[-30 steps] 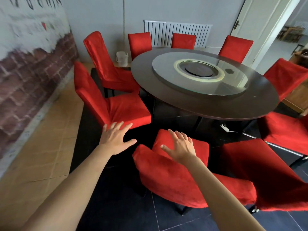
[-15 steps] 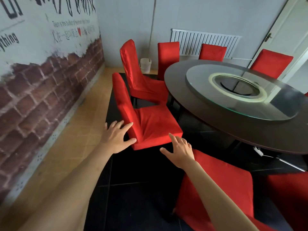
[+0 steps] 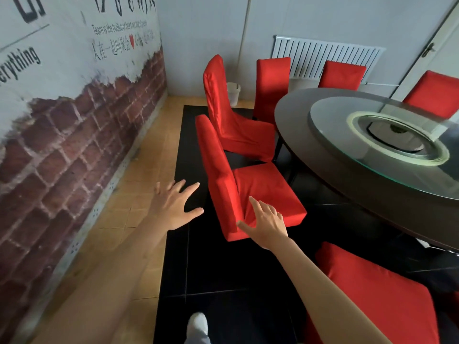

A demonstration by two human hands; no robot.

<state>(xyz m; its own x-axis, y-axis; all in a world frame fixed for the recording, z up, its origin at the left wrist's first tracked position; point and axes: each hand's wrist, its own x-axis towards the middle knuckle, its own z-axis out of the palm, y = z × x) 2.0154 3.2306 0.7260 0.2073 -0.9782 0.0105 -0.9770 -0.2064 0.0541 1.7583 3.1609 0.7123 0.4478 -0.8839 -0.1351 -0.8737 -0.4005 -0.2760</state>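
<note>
Red chair stands pulled out from the round desk, seat facing it, back toward the brick wall. Left hand is wide, fingers spread, empty, just left of the backrest. Right hand is spread over the seat's near corner; I cannot tell whether it touches. My judgement: grip the backrest with the left, steady the seat with the right, and push straight in, clear of the neighbouring chair.
</note>
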